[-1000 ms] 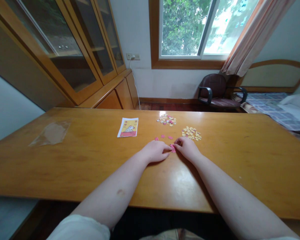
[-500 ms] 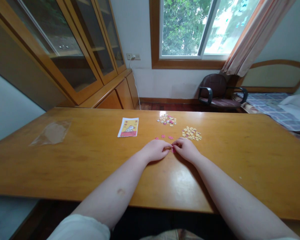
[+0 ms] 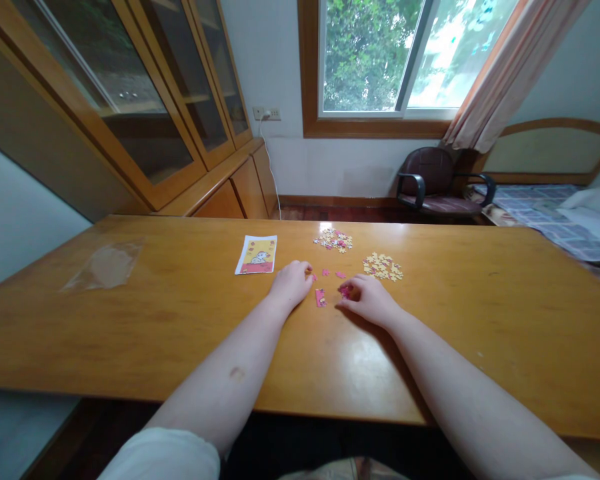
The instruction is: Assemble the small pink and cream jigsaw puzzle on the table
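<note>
My left hand is on the table with loosely curled fingers, its tips beside a small pink puzzle piece. My right hand curves its thumb and index finger around pink puzzle pieces, which its fingers partly cover. Between the hands lies a small pink joined section with a pale patterned edge. Just beyond are two loose pink pieces, one nearer the left hand and another nearer the right.
A picture card with a white animal lies left of the hands. Farther back is a mixed pile of pieces; a yellowish pile sits to the right. A clear plastic bag rests on the wooden table.
My left hand has moved left, away from my right hand, to the pink piece. The joined pink section between them is now uncovered. My right hand has stayed nearly in place, its fingers slightly wider.
</note>
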The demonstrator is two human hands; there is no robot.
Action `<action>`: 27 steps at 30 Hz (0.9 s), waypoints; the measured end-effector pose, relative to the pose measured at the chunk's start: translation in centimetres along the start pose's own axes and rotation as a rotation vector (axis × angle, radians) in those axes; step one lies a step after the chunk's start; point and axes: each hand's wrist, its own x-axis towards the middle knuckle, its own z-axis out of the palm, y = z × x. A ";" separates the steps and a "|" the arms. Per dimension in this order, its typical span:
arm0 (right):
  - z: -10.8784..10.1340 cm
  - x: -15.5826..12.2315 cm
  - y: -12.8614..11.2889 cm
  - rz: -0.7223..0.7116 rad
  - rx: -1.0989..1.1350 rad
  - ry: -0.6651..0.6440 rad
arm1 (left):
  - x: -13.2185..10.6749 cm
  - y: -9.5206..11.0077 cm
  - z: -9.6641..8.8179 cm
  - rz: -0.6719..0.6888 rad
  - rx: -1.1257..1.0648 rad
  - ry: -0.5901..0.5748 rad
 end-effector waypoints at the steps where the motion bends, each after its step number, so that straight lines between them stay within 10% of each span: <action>1: 0.0 0.0 -0.1 -0.014 -0.010 -0.007 | 0.0 0.0 0.1 0.014 0.007 -0.011; 27: 0.6 0.3 0.9 0.135 0.044 0.091 | 0.0 0.3 0.1 0.025 0.051 -0.059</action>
